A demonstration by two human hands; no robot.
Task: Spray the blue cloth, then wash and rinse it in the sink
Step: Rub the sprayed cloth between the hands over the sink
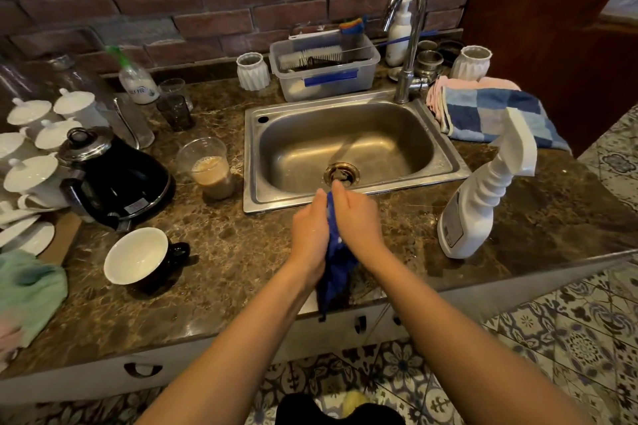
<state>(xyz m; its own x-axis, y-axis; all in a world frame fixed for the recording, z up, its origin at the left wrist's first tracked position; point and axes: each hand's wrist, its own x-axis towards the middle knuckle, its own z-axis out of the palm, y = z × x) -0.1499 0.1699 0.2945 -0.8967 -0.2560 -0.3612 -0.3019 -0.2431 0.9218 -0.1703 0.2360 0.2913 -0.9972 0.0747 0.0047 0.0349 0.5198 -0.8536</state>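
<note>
A dark blue cloth (336, 262) is pressed between my two palms over the counter, just in front of the steel sink (445, 162). My left hand (309, 231) grips it from the left and my right hand (357, 217) from the right. The cloth's lower end hangs down past the counter edge. White flecks, perhaps foam, show on it between the hands. The sink basin looks dry around its drain (341, 174). No water runs from the chrome tap (409, 41). A white spray bottle (480, 200) stands on the counter to the right of the sink.
Left of the sink stand a plastic cup of milky coffee (209, 167), a black kettle (114, 179), a black cup with white inside (141, 260) and white lidded cups (31, 148). A checked blue towel (490, 117) lies right of the tap. A plastic tub of brushes (324, 65) sits behind the sink.
</note>
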